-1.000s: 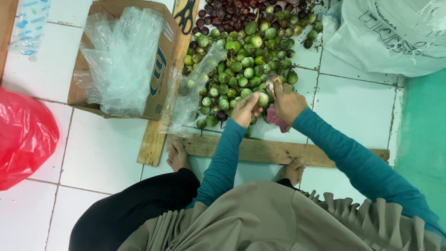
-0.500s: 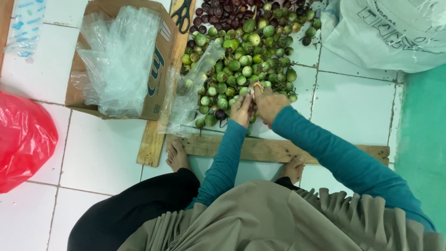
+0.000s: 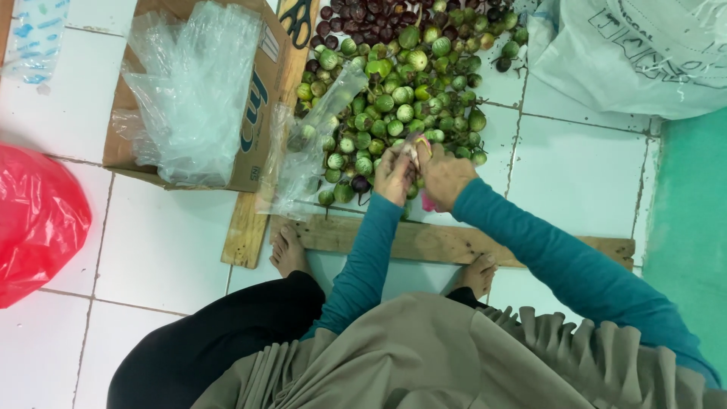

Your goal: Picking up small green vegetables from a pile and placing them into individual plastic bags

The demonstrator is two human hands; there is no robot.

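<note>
Both hands meet at the near edge of the green fruit heap (image 3: 401, 98). Left hand (image 3: 394, 178) and right hand (image 3: 445, 176) pinch one small pale item (image 3: 415, 150) between them; heap lies directly beyond.

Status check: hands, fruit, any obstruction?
Both hands, left hand and right hand, together at pile edge. Green fruit pile on floor. Clear bag beside left hand.

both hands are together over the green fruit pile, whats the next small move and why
Probably to bring the gathered fruit left, toward the clear plastic bag lying open beside the pile. The left hand and right hand meet at the near edge of the green round fruits, fingers closed around something small that cannot be made out, and the bag's mouth sits just left of them.
</note>
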